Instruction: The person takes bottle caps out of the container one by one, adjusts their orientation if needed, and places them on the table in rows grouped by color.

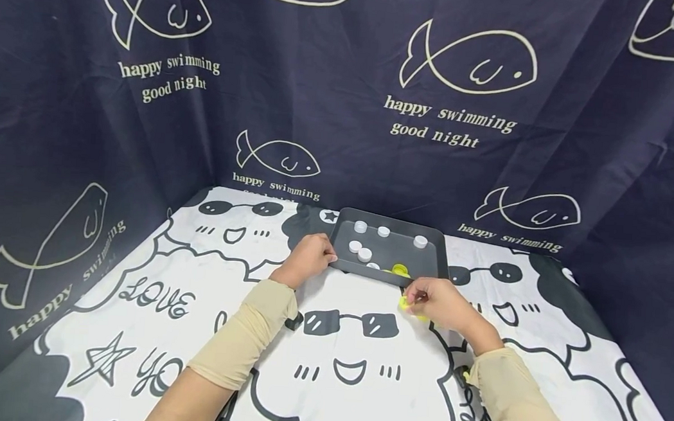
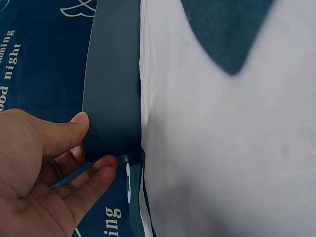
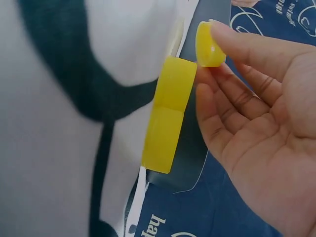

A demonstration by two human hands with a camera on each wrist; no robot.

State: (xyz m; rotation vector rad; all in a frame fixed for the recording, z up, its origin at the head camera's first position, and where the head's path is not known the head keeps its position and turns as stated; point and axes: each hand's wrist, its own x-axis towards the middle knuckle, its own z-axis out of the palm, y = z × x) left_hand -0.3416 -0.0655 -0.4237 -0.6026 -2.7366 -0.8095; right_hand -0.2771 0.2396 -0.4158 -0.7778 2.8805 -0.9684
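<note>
In the head view, a dark grey rectangular tray with a raised rim (image 1: 389, 249) lies on a black-and-white cartoon-print cloth (image 1: 357, 347). Inside it are white round plastic caps (image 1: 420, 242), one largely hidden by the near wall, and a yellow round cap (image 1: 399, 270) whose lower part that wall also cuts off. The left hand (image 1: 309, 257) is at the tray's left side; its fingertips are hard to make out here. The right hand (image 1: 441, 302) is just in front of the tray, mostly covering some yellow pieces (image 1: 404, 303).

In the left wrist view, the left hand pinches the tray's corner, thumb on one edge; some of its fingers are partly hidden.

In the right wrist view, the right hand pinches a glossy yellow disc (image 3: 210, 47), the thumb covering part of it. Two yellow blocks (image 3: 169, 113) stand side by side before the tray; whether they touch it cannot be told. A pale strip (image 3: 176, 38) beyond is too blurred to identify.
</note>
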